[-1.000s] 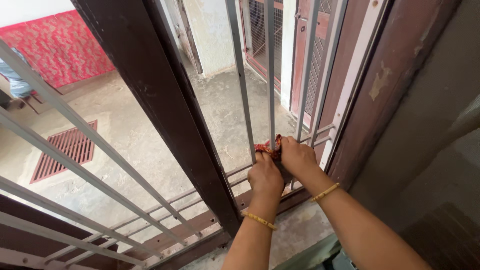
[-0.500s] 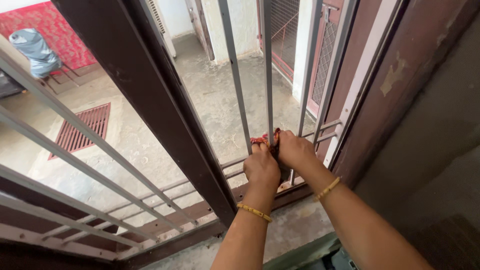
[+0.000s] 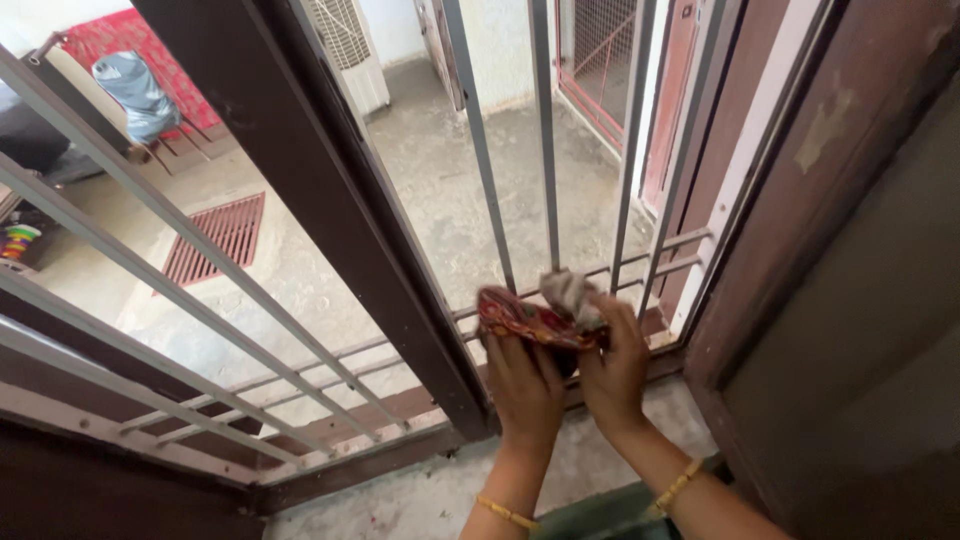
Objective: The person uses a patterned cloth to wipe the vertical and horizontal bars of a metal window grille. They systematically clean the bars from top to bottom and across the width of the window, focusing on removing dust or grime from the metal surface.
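Two hands, left hand (image 3: 524, 385) and right hand (image 3: 612, 372), grip red cloth (image 3: 530, 322) against grille bars (image 3: 547, 150).

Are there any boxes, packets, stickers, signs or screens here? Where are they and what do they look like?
None: no package, label, sign or screen shows.
Both hands, the left hand and the right hand, hold a red patterned cloth at the grey window bars.
Far left, a small stack of colourful rings shows no label.

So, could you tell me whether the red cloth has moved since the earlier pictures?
Yes. The red cloth has come off the grey bar it was wrapped around, toward the person, and now lies across both hands below it.
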